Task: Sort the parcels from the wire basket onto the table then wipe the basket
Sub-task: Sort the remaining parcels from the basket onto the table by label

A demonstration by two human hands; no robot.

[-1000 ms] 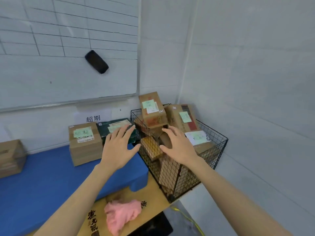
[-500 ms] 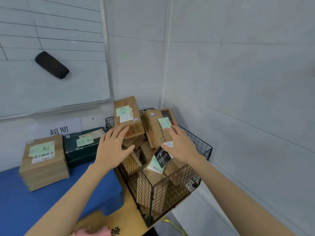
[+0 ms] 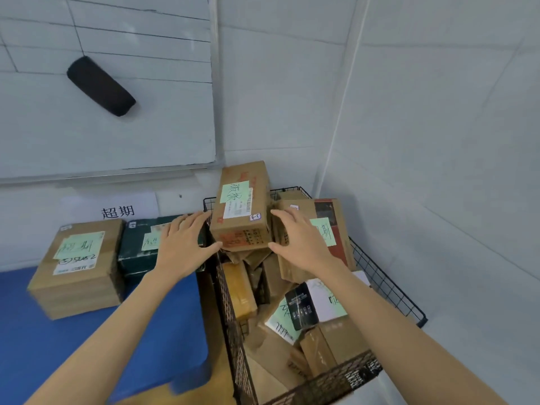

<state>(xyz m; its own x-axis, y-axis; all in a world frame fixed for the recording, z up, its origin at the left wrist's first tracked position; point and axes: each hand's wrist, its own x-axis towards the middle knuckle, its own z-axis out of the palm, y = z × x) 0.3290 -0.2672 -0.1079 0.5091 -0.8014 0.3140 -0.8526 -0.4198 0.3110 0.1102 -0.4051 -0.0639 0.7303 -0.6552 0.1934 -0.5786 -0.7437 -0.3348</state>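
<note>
A black wire basket [image 3: 388, 290] full of several cardboard parcels stands in the room's corner. On top of the pile sits a brown parcel [image 3: 242, 226] with a green note and a white label. My left hand [image 3: 181, 247] is at its left side and my right hand [image 3: 298, 238] at its right side, fingers straight, thumbs near its lower corners. Whether the palms touch the box I cannot tell. Behind my right hand leans a brown-and-red parcel [image 3: 336, 226] with a green note. Lower in the basket lie a black-and-white packet [image 3: 304, 308] and a yellow-brown box [image 3: 241, 290].
Left of the basket, a blue pad [image 3: 58, 346] on the table carries a brown parcel [image 3: 76, 267] and a dark green parcel [image 3: 137, 247], both with green notes. A whiteboard [image 3: 102, 135] with a black eraser [image 3: 100, 86] hangs above. White walls close in behind and to the right.
The view moved closer to the basket. Both hands rose from the pile and now flank the top parcel, the right hand having left the brown-and-red parcel. The pink cloth is out of view.
</note>
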